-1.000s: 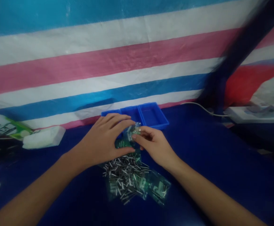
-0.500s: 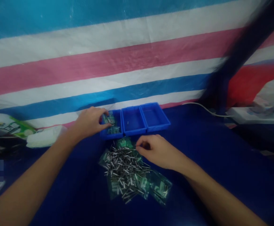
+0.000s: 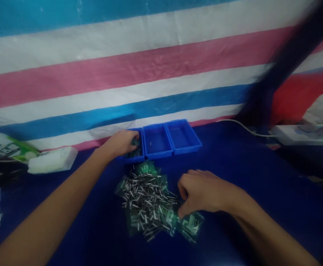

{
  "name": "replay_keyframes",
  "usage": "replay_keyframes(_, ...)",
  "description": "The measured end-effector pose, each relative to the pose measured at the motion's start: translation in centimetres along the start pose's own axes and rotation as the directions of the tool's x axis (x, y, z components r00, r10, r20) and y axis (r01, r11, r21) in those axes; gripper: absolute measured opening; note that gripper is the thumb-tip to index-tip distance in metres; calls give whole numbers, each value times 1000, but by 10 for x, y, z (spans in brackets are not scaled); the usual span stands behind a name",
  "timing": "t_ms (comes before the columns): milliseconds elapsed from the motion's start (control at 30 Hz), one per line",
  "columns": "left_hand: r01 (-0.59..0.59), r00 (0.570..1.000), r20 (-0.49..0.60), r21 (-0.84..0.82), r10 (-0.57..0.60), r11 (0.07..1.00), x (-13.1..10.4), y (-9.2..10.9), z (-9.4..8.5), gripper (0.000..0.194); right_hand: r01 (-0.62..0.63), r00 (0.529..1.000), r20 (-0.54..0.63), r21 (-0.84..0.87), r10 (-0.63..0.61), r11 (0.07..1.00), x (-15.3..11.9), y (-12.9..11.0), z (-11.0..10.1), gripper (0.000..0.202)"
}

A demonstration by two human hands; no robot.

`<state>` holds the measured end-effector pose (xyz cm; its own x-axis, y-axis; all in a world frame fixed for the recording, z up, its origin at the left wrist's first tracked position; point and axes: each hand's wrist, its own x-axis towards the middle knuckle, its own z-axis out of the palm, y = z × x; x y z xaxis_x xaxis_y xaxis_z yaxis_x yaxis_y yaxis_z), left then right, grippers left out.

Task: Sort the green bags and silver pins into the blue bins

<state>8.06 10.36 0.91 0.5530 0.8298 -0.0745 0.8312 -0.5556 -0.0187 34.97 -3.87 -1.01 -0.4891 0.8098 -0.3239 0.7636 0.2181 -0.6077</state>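
My left hand (image 3: 122,143) reaches into the left blue bin (image 3: 135,160), thumb and fingers apart over small clear packets (image 3: 135,145) there. Its fingertips are partly hidden. To the right of the pile, my right hand (image 3: 205,190) is curved, with a gap between thumb and forefinger. The thumb tip is over the edge of a clear bag (image 3: 190,226) holding pale green pieces and thin metal pins; whether it touches is unclear. Beside it lies a heap of silver metal pins (image 3: 147,199), shaped like blind rivets, on more clear bags (image 3: 147,168).
A middle blue bin (image 3: 158,138) holds one small pin; a right blue bin (image 3: 182,135) adjoins it. Left are a white tissue pack (image 3: 53,160) and a green-white package (image 3: 8,146). A white cable (image 3: 241,125) runs to a white object (image 3: 302,135) at right. Striped sheeting (image 3: 150,59) stands behind.
My left hand has moved right and deeper over the left bin. My right hand has shifted right and down from the pile's top edge to the lower right bag, its fingers opening.
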Motion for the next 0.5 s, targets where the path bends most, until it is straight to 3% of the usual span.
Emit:
replay_keyframes(67,24,1000,0,46,-24,999,-2,2,0,29,4,1000,15,-6,-4,1000,3,2,4,33)
replay_keyframes(267,80,989,-137,182,-55,980,-17,4,-4,29,82,996,-36,52,-80,995,5,7,8,27)
replay_keyframes(500,86,996,-30,211,-81,974,-26,4,6,39,64,993,96,54,-69,996,2,3,-5,14)
